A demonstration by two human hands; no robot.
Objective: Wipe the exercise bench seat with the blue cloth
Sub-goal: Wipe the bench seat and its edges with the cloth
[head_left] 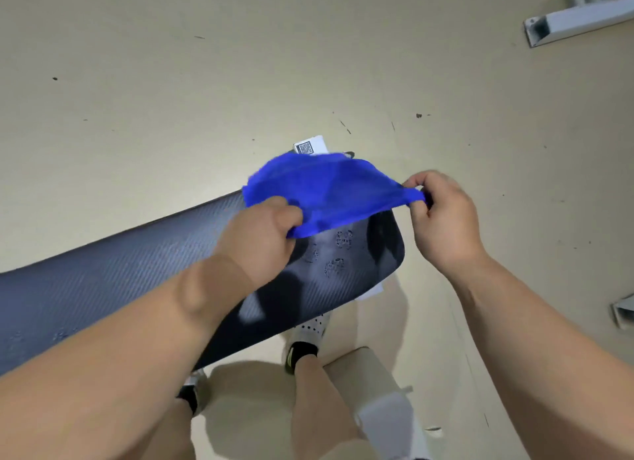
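A bright blue cloth (326,188) is stretched in the air between both hands, just above the right end of the dark textured bench seat (113,284). My left hand (257,240) pinches the cloth's near left edge. My right hand (442,219) grips its right corner with fingers and thumb. Several patches of small droplets (334,253) lie on the seat under the cloth. The seat runs from the lower left up to its rounded end in the middle of the view.
Beige floor surrounds the bench. A white label with a QR code (308,146) shows beyond the cloth. White metal frame parts (576,20) lie at the top right and another at the right edge (622,310). My legs and shoes (305,336) stand below the seat.
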